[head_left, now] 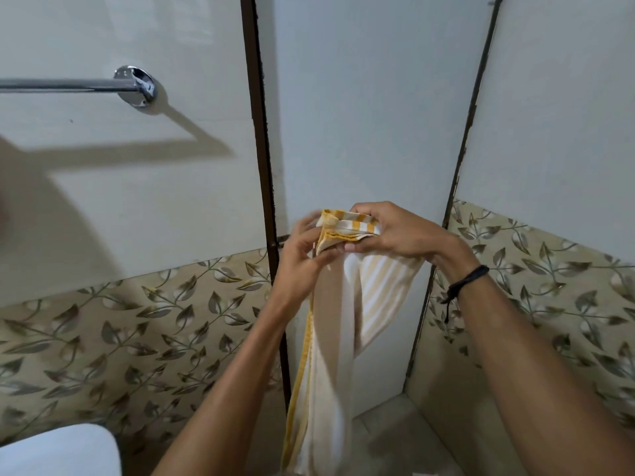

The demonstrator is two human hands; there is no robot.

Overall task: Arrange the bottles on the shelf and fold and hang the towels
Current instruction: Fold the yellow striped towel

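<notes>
A white towel with yellow stripes (330, 355) hangs down in front of me, gathered lengthwise, its top edge bunched at chest height. My left hand (302, 259) pinches the towel's left top corner. My right hand (395, 231), a black band on its wrist, grips the top hem from above, close beside the left hand. A chrome towel bar (68, 85) is fixed to the wall at upper left, bare, well above and left of both hands. No bottles or shelf are in view.
A dark door frame post (264, 166) runs vertically just behind my left hand. Leaf-patterned tiles (137, 331) cover the lower wall. A white rounded object (58, 451) sits at the bottom left corner. A pale panel fills the middle.
</notes>
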